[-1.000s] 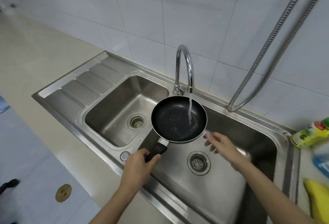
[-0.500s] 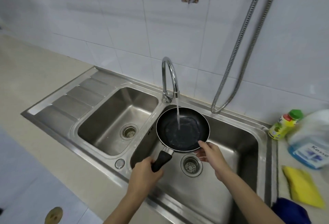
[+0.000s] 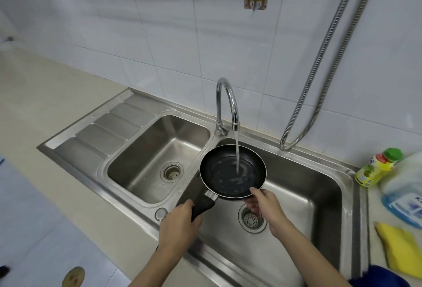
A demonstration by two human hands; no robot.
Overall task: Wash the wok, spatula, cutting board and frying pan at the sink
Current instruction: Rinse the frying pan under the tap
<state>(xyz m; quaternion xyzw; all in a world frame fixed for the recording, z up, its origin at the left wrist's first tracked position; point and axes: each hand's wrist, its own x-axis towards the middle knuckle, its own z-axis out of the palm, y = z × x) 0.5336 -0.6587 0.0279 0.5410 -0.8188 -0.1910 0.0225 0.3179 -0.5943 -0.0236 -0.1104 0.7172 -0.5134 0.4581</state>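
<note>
Since a second ago, the right hand (image 3: 262,204) is no longer hovering free beside the frying pan (image 3: 233,171); it is now gripping the pan's near rim, thumb lying on the edge and the fingers (image 3: 250,207) curled underneath it. The left hand (image 3: 180,225) is still wrapping its fingers tightly around the black handle (image 3: 204,205), so the pan is now being carried by both hands. It is being held above the right basin of the sink (image 3: 308,186), near the divider, with its dark inside facing up under the faucet (image 3: 227,104). Water is running in a thin stream onto the pan's middle and is pooling there, with pale specks showing in the pool. This looks like the rinsing step for the pan, with the two-handed hold likely readying a swirl or a tilt to pour the water out. On the counter at the right are standing a yellow-green bottle (image 3: 376,168) and a blue-liquid bottle (image 3: 404,197), with a yellow cloth (image 3: 402,248) lying close by. No wok, spatula or cutting board is showing in this view, so most of the washing seems to be still ahead or out of sight.
</note>
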